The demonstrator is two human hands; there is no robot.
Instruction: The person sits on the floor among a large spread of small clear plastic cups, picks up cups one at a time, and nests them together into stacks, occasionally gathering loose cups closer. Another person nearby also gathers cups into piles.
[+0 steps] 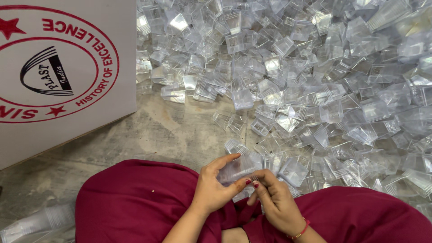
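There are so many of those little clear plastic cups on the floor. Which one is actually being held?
The clear plastic cup low in the middle, above the maroon lap: it alone is gripped between the left hand and right hand. The others lie loose in the pile.

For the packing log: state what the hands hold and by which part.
Both hands grip one clear plastic container: the left hand wraps its left side, and the right hand pinches its lower right edge with the fingertips.

The cardboard box (pixel 67 67) and the pile of clear plastic cups (pixel 315 81) are cut off by the picture's edges.
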